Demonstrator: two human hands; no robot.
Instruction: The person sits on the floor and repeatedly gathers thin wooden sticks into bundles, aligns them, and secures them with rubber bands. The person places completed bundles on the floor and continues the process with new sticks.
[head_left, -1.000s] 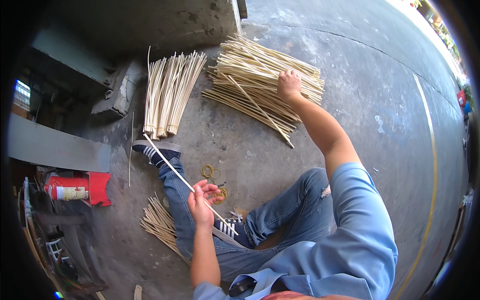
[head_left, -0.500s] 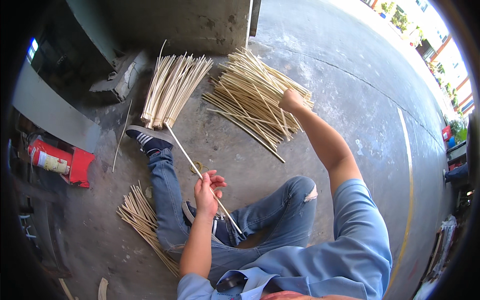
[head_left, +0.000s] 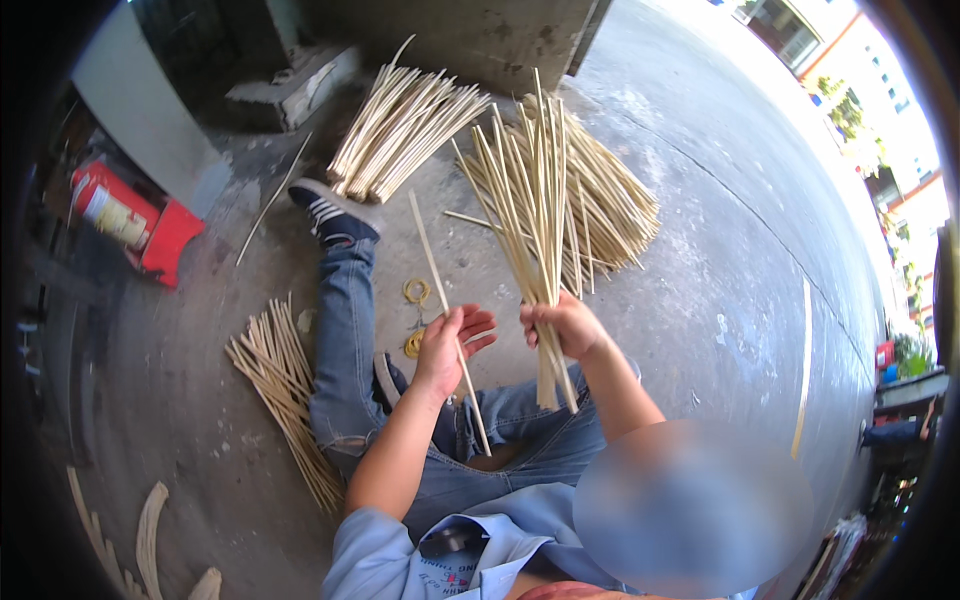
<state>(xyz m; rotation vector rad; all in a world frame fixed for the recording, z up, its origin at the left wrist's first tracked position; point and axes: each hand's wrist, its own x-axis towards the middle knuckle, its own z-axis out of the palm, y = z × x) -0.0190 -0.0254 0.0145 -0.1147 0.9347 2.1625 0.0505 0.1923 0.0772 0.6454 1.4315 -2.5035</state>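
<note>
My right hand [head_left: 570, 325] is wrapped round the lower part of a loose bunch of thin pale wooden sticks [head_left: 535, 225], which fan out upward above my lap. To its left, my left hand [head_left: 448, 345] holds a single pale stick [head_left: 430, 245] against the palm with the thumb, its other fingers partly spread. The two hands are apart. Beyond the bunch, a large pile of similar sticks [head_left: 620, 200] lies on the floor, partly hidden by the raised bunch. Several tighter bundles [head_left: 405, 135] lie past my outstretched shoe [head_left: 335, 215].
Yellow rubber bands [head_left: 415, 291] lie beside my leg. More sticks [head_left: 280, 390] are left of my knee, with curved wooden pieces [head_left: 150, 535] at lower left. A red fire extinguisher [head_left: 115, 205] and a broken concrete block [head_left: 300, 95] stand farther off. A person [head_left: 900, 432] is at far right.
My right hand has come back from the large pile and now holds a bunch of sticks over my lap. The left hand still holds its stick, now more upright. The view has shifted.
</note>
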